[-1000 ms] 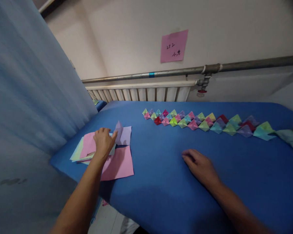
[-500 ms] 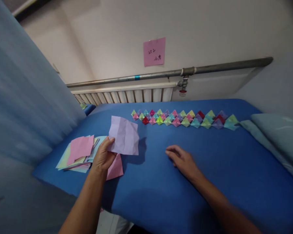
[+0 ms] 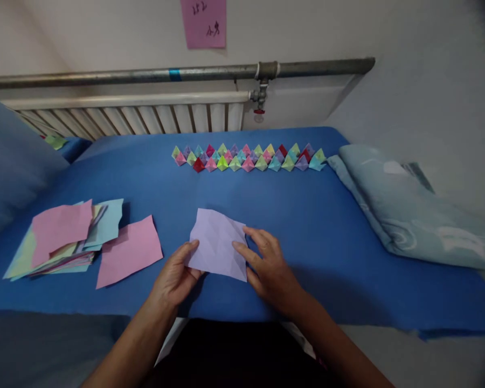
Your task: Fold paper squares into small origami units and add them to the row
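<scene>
A creased lavender paper sheet (image 3: 217, 242) is held just above the blue surface near its front edge. My left hand (image 3: 180, 274) pinches its lower left side, thumb on top and fingers beneath. My right hand (image 3: 269, 267) is at the sheet's right edge, its fingers slightly apart, some resting on the paper. A single pink sheet (image 3: 130, 252) lies left of my left hand. Further left is an untidy stack of coloured sheets, with a pink one (image 3: 62, 229) on top and a light blue one (image 3: 107, 223) beside it.
Rows of folded coloured paper pieces (image 3: 248, 163) lie towards the back of the blue surface (image 3: 153, 180). A folded pale green blanket (image 3: 408, 210) rests at the right. Behind are a radiator (image 3: 145, 119), a metal pipe (image 3: 121, 77) and a pink note (image 3: 205, 24) on the wall.
The view has shifted down and closer. My left hand has brought the lavender sheet towards the front, and my right hand has come in to touch its right edge.
</scene>
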`<control>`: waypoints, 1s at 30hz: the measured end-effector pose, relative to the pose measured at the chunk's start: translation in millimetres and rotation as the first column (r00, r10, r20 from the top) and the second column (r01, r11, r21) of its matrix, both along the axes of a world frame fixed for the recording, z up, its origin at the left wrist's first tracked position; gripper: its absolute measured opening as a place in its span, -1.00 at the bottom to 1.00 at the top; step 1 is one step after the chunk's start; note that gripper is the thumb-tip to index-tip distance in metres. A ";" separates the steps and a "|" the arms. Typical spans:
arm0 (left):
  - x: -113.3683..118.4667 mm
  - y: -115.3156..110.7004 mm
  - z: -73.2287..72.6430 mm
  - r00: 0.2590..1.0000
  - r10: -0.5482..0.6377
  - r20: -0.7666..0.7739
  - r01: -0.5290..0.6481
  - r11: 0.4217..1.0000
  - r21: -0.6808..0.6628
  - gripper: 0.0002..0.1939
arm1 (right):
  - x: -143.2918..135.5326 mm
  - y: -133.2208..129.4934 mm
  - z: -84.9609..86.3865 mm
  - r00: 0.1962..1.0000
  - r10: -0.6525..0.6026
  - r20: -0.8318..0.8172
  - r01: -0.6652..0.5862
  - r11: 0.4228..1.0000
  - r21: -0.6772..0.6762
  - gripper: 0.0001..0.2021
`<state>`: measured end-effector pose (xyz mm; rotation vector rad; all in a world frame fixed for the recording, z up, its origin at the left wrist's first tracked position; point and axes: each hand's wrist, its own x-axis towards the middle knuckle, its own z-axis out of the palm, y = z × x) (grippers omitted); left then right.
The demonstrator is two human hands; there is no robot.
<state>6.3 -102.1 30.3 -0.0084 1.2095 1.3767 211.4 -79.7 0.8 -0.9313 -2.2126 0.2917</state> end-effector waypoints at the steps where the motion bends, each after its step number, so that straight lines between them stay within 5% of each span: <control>1: 2.3 -4.8 -1.7 1.000 -0.026 -0.002 0.026 0.999 -0.025 -0.91 | 1.5 -2.8 -1.0 0.999 0.021 0.035 -0.022 0.999 0.034 -0.46; 4: -0.8 -22.4 -5.9 0.978 -0.183 -0.098 0.177 0.982 -0.069 -0.90 | 7.6 -8.8 -1.4 0.992 0.118 0.037 -0.120 0.991 0.055 -0.63; 7: -18.4 -43.4 -8.4 0.833 -0.293 -0.469 0.296 0.953 -0.068 -0.68 | 17.9 -13.4 1.8 0.980 0.196 0.027 -0.195 0.980 -0.033 -0.78; 10: -37.3 -60.8 -9.4 0.423 -0.290 -0.858 0.473 0.879 -0.064 -0.46 | 26.8 -18.0 5.8 0.978 0.209 0.012 -0.205 0.967 -0.149 -0.79; 13: -42.8 -67.1 -11.3 -0.001 -0.229 -0.974 0.768 0.623 -0.147 -0.26 | 29.0 -22.1 8.6 0.979 0.203 -0.028 -0.204 0.954 -0.220 -0.79; 16: -35.5 -61.4 -15.1 -0.232 -0.087 -0.969 0.839 0.486 -0.245 -0.19 | 26.5 -23.6 11.5 0.977 0.205 -0.051 -0.211 0.942 -0.262 -0.82; 22: -21.4 -45.6 -19.4 -0.367 0.173 -0.914 0.859 0.440 -0.262 -0.42 | 26.4 -23.2 18.9 0.970 0.241 -0.039 -0.243 0.935 -0.260 -0.83; 30: -14.2 -50.3 -23.9 -0.338 0.264 -0.903 0.870 0.453 -0.194 -0.47 | 31.4 -23.9 23.3 0.965 0.259 -0.052 -0.264 0.933 -0.247 -0.84</control>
